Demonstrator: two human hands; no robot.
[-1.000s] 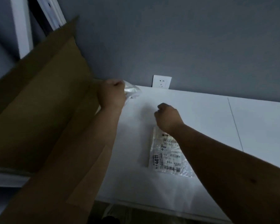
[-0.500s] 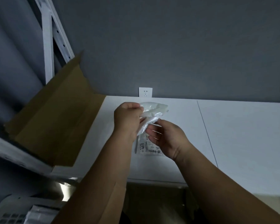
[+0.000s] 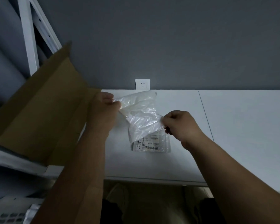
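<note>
Cardboard comes first on the left: an open box (image 3: 39,109) lies on its side across a white shelf frame (image 3: 27,38), its flaps spread toward the table. Just right of it the left hand (image 3: 103,107) is curled, thumb and fingers pinching the far left edge of a clear plastic bag (image 3: 142,117). The bag is held in the air above the table (image 3: 241,135), pulled fairly taut between the two hands, so its long axis slants from far left down to near right. The right hand (image 3: 179,125) is also curled and pinches the bag's near right edge. Neither hand is nearer than the other, since each already has a grip. A loose part of the bag droops below the stretched line. I judge that the coming move depends on this slant: spreading the hands along it would flatten the bag or open its mouth, though I cannot tell which edge the mouth is on. Under the drooping part a flat packet with a printed label (image 3: 153,143) lies on the table, its far end hidden by the bag, and the hands touch neither it nor the table. The table is smooth and white with one seam running near to far on the right. Behind it stands a grey wall with a white socket (image 3: 142,84), and the light in the room is dim.
</note>
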